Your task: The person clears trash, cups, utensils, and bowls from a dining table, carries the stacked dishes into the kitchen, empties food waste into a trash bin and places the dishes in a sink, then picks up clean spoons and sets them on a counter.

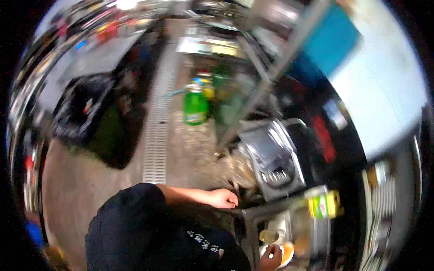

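Observation:
My left hand (223,198) is closed in a loose fist by the near edge of the metal sink (253,226), with nothing visible in it. At the lower edge, my right hand (270,259) reaches over the sink, fingers bent against a round white dish (287,258) with orange on its inside. The fingers seem to grip its rim, though blur softens the contact. Just beyond that hand lies a small, yellowish, see-through cup (269,235).
A yellow-green package (323,205) rests on the sink's right rim. Beyond the sink stands a shiny metal tray-like panel (273,158). Green bottle (195,107) is on the floor beside a drain grate (156,135). A black-lined bin (86,108) stands left.

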The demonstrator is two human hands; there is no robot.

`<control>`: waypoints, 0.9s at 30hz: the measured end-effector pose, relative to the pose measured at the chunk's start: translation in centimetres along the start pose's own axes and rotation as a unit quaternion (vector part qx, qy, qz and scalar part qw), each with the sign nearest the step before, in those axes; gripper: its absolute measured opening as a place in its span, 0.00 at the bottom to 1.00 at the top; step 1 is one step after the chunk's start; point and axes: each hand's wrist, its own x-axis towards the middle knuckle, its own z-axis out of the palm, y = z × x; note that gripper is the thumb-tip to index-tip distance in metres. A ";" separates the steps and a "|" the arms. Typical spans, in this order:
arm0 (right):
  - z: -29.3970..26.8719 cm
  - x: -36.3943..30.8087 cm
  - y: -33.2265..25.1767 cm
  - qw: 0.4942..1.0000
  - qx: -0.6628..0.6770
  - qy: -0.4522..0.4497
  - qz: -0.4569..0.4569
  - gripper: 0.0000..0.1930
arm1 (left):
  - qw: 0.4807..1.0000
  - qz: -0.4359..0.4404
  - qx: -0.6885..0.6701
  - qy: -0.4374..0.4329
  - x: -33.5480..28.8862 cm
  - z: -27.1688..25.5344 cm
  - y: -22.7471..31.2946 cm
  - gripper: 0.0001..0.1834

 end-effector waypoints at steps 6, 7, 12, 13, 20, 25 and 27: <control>10.2 5.2 -19.0 0.914 0.159 -0.066 -0.366 0.06 | 0.961 -0.141 -0.180 0.157 -20.4 -9.6 -3.6 0.12; 11.2 5.0 -24.4 0.909 0.163 -0.100 -0.370 0.06 | 0.955 -0.194 -0.148 0.171 -23.8 -12.1 -3.6 0.13; 20.1 4.4 -45.0 0.801 0.201 -0.211 -0.523 0.06 | 0.872 -0.368 -0.039 0.321 -43.0 -17.6 -5.7 0.15; 21.7 3.6 -49.3 0.779 0.250 -0.176 -0.547 0.05 | 0.842 -0.379 -0.044 0.381 -46.4 -17.6 -6.2 0.14; 28.0 -3.9 -79.4 0.524 0.571 -0.616 -0.142 0.08 | 0.550 -0.306 -0.283 0.724 -62.8 -12.5 -5.6 0.13; 32.1 -4.2 -88.2 0.303 0.634 -0.695 0.155 0.06 | 0.442 -0.429 -0.352 0.704 -66.1 -4.6 -9.1 0.10; 31.5 -5.0 -89.5 0.235 0.650 -0.699 0.183 0.06 | 0.447 -0.465 -0.402 0.650 -68.4 -1.2 -10.7 0.08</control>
